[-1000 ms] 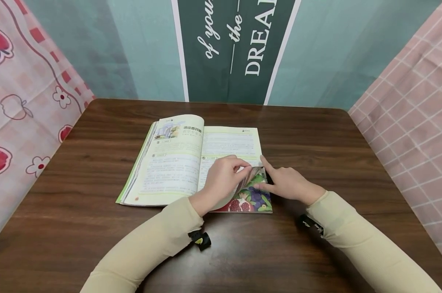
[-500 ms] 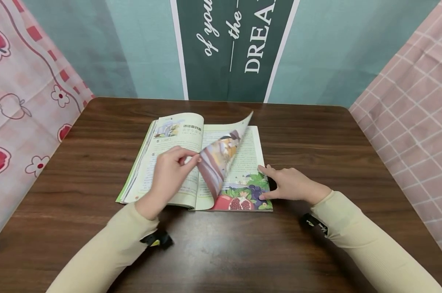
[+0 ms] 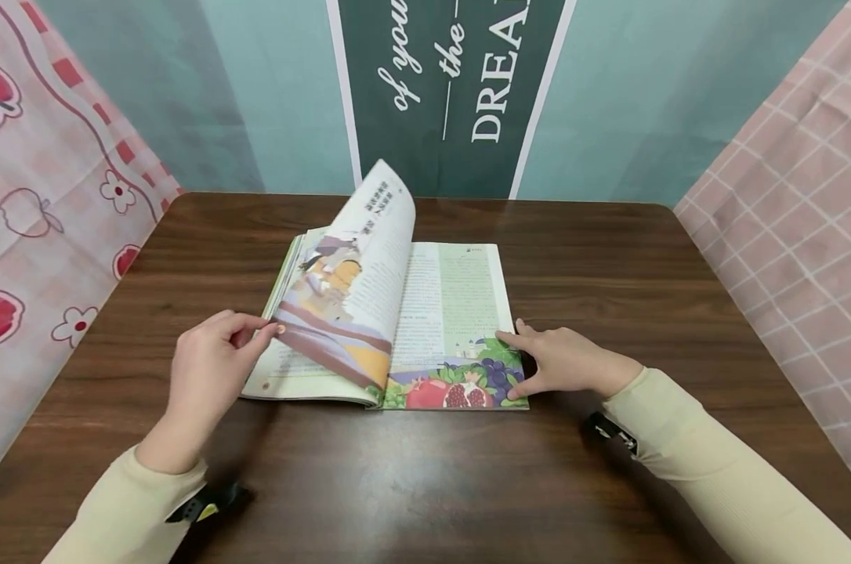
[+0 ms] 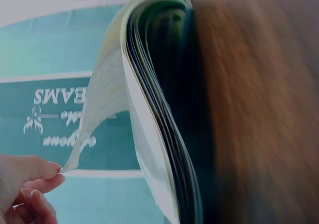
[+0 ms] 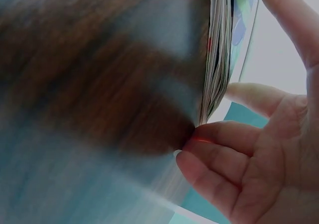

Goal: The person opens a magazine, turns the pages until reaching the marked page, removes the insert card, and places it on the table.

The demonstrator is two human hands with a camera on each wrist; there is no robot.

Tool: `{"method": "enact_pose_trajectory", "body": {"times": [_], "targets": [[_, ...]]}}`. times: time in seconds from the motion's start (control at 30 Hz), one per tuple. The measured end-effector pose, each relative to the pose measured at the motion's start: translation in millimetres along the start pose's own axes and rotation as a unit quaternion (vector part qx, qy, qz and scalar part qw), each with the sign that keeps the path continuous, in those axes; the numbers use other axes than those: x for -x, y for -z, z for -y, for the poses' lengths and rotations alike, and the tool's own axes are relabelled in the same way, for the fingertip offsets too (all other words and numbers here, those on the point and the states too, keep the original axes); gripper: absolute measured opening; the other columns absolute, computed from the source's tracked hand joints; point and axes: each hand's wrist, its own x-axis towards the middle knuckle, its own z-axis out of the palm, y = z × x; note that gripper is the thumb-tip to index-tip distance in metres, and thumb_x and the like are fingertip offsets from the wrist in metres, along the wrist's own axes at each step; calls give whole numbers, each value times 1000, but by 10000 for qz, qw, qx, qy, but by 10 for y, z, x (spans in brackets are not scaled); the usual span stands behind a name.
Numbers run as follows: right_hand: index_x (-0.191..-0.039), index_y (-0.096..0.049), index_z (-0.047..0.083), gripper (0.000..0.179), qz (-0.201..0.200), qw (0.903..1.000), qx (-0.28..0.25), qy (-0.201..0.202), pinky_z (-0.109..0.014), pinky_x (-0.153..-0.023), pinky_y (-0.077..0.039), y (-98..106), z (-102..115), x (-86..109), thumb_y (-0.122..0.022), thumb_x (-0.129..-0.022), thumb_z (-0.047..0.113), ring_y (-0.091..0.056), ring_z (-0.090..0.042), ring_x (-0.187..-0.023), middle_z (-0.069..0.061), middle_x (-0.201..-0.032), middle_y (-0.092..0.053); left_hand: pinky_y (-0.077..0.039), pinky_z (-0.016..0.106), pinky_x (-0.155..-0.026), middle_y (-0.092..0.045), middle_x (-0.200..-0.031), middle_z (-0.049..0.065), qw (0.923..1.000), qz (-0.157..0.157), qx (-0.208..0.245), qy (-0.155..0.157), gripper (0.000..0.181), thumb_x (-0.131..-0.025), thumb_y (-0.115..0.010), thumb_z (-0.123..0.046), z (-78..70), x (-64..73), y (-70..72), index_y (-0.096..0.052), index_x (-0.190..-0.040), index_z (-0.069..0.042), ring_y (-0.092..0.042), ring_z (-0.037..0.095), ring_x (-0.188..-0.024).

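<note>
An open book (image 3: 418,313) with colourful printed pages lies on the wooden table. My left hand (image 3: 217,368) pinches the lower corner of a page (image 3: 369,274) between thumb and index finger, left of the spine. That page stands curved over the left half, its top lifted. In the left wrist view the pinched page (image 4: 107,84) bows away from the stack beneath it. At the right edge, my right hand (image 3: 570,359) rests with thumb and index finger on the fruit-printed page. The right wrist view has its other fingers (image 5: 219,159) against the book's edge.
The brown wooden table (image 3: 425,486) extends around the book. Behind it hangs a teal cloth (image 3: 256,94) with white lettering on a dark panel. Pink patterned cloths stand at the left (image 3: 59,204) and right (image 3: 799,235).
My left hand has carried the page corner from the right side across the spine to the left, uncovering the right-hand page with the fruit picture. My right hand has stayed nearly in place.
</note>
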Motion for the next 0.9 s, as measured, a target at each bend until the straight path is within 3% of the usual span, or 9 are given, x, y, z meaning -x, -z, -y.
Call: {"method": "enact_pose_trajectory", "body": {"times": [0.2,0.43,0.5,0.63,0.7,0.77,0.9], "targets": [[-139,-43,6,96,-86,9999,79,93,-37,-65,-48,11,7,6,-66,-69,67,-62,-24,-68,-38,-133,-36,-23,26,-46,-38,-57,-4,9986,279,-329,305,12,-75,-78,-17,163,144,137,-73,-75,-7,-30,8,-48],[-139,-43,5,97,-50,9999,136,88,-41,-71,-49,-6,11,21,-67,-68,67,-63,-35,-87,-38,-133,-35,-27,30,-42,-44,-56,-5,9890,1096,-656,745,17,-80,-74,-26,252,239,180,-73,-80,-9,-36,12,-49],[-140,-42,5,98,-55,9999,138,82,-40,-71,-49,-2,14,22,-67,-68,66,-64,-34,-84,-38,-134,-35,-28,31,-42,-46,-56,-5,9828,1450,-709,899,19,-83,-71,-30,266,238,197,-72,-81,-10,-38,13,-49],[-140,-41,6,98,-62,9999,136,68,-37,-66,-48,-21,19,19,-68,-68,66,-62,-27,-69,-37,-135,-34,-31,32,-44,-52,-59,-5,9625,2313,-854,1133,22,-85,-67,-35,287,215,220,-72,-83,-14,-44,15,-54],[-140,-41,6,98,-59,9999,142,38,-37,-66,-48,-39,23,22,-67,-68,66,-63,-28,-71,-36,-136,-34,-33,33,-44,-57,-62,-4,9534,2621,-891,1197,22,-85,-66,-36,286,197,227,-72,-86,-15,-49,16,-57],[-141,-41,7,98,-42,9999,160,-15,-38,-68,-48,-52,24,26,-65,-68,68,-64,-31,-75,-35,-136,-34,-35,35,-45,-61,-66,-2,9511,2711,-915,1165,25,-85,-66,-35,275,176,231,-73,-93,-12,-53,19,-60],[-139,-43,8,96,-114,9996,242,-82,-42,-73,-48,-40,25,21,-62,-69,70,-64,-32,-78,-35,-135,-36,-33,35,-43,-58,-63,1,9599,2490,-833,978,32,-85,-67,-30,198,109,237,-70,-106,-7,-50,20,-56]]}}
